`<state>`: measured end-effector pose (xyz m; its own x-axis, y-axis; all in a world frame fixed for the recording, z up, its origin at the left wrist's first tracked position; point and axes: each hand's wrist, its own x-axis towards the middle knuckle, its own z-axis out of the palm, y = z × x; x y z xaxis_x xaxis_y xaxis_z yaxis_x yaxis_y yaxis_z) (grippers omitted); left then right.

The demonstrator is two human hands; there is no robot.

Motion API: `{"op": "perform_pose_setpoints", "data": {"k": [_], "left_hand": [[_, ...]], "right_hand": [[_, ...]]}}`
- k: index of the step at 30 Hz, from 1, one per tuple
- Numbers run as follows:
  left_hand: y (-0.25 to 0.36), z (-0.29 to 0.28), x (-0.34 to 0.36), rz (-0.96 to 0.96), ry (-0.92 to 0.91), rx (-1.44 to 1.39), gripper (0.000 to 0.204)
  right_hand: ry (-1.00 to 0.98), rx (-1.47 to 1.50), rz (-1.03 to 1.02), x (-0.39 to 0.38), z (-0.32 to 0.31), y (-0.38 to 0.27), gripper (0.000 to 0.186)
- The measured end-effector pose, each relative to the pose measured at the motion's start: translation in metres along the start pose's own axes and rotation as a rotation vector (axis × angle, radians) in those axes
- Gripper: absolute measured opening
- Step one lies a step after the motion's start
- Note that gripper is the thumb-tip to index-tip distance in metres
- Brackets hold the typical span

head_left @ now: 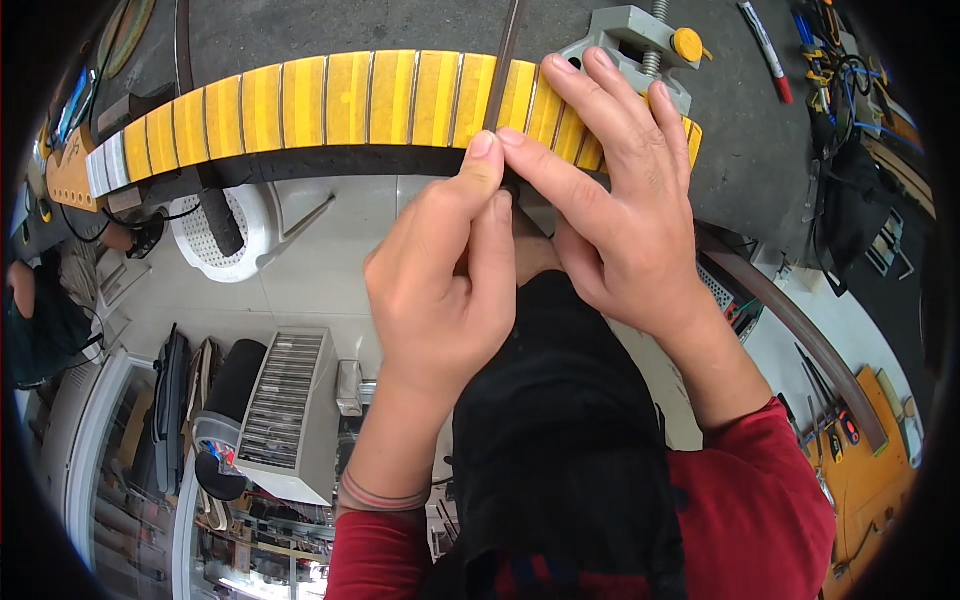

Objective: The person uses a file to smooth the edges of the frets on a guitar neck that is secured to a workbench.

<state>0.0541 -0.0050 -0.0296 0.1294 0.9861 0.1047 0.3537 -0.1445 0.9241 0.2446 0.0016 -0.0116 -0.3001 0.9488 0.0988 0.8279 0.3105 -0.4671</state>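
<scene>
A guitar neck (390,100) lies across the bench, its fretboard covered in yellow tape between the metal frets. The wooden headstock (70,175) is at the far left. My left hand (445,270) is closed in a pinch on a thin, dark, file-like bar (505,60), which crosses the frets and runs out past the far edge. My right hand (635,190) has its fingers stretched out over the right part of the neck. Its index fingertip meets the bar beside my left thumb. The bar's near end is mostly hidden by my fingers.
A grey clamp (625,40) with a yellow knob stands just beyond my right fingers. A marker (768,55) with a red end lies to its right. Several tools (850,75) crowd the far right. Below the neck at left is a white stool (185,240).
</scene>
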Motion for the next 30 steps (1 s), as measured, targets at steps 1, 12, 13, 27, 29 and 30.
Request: {"op": "perform_pose_setpoints", "data": {"k": [1,12,13,27,29,30], "left_hand": [[-0.002,0.003,0.003,0.002,0.009,-0.047,0.046],[-0.026,-0.031,-0.11,-0.134,-0.004,-0.182,0.033],[-0.027,-0.03,-0.11,-0.135,-0.004,-0.184,0.033],[-0.011,-0.008,-0.04,-0.149,-0.018,-0.181,0.033],[-0.013,-0.026,-0.081,-0.06,-0.062,-0.079,0.034],[-0.013,-0.031,-0.09,-0.01,-0.067,-0.066,0.035]], "right_hand": [[0.005,-0.009,0.0,-0.002,0.001,0.002,0.077],[-0.02,0.0,-0.02,-0.004,-0.002,0.005,0.073],[-0.022,0.005,-0.014,-0.004,-0.003,0.005,0.071],[-0.024,0.01,0.003,-0.003,-0.004,0.005,0.07],[-0.014,-0.003,0.0,-0.004,-0.003,0.006,0.071],[-0.009,-0.001,-0.002,-0.003,-0.002,0.006,0.071]]}}
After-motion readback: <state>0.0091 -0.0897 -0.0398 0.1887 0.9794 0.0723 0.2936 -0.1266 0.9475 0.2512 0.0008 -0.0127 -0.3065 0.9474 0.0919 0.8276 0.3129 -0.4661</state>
